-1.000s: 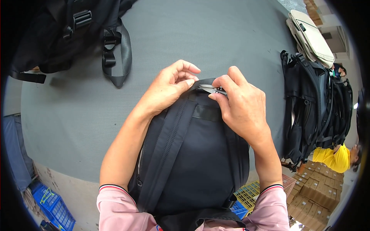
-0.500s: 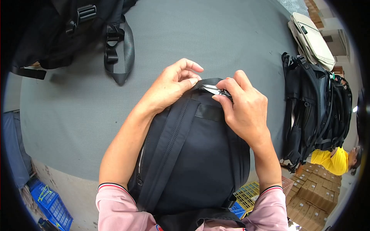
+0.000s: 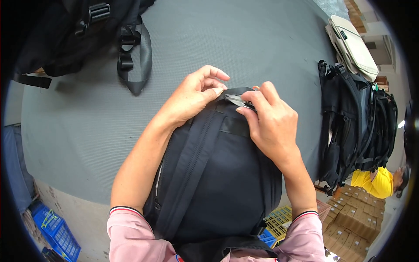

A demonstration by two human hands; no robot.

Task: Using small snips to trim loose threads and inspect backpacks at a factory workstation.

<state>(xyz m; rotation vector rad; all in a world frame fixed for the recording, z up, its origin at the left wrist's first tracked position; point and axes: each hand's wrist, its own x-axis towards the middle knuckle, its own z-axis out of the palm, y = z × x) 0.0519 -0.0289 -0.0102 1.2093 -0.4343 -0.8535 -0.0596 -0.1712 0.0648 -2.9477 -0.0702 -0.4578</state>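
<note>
A black backpack [image 3: 231,183] stands upright against me at the table's near edge, its shoulder straps facing up toward me. My left hand [image 3: 187,100] pinches the backpack's top edge near the carry handle between thumb and index finger, the other fingers loosely curled. In my right hand [image 3: 277,124] is a small pair of metal thread snips [image 3: 235,101], gripped between thumb and fingers. The blades point left and lie at the handle's base, close to my left fingertips. Most of the snips' grip is hidden by my right fingers.
A grey table [image 3: 209,43] spreads beyond the bag. Another black backpack [image 3: 52,39] lies far left, its strap loop trailing. Several black backpacks [image 3: 353,118] and a cream bag [image 3: 355,48] line the right side. Crates, cartons [image 3: 358,218] and a person in yellow [image 3: 375,181] are beyond.
My right hand has shifted slightly left with the snips, and the blades have turned a little. My left hand keeps its pinch on the backpack's top edge.
</note>
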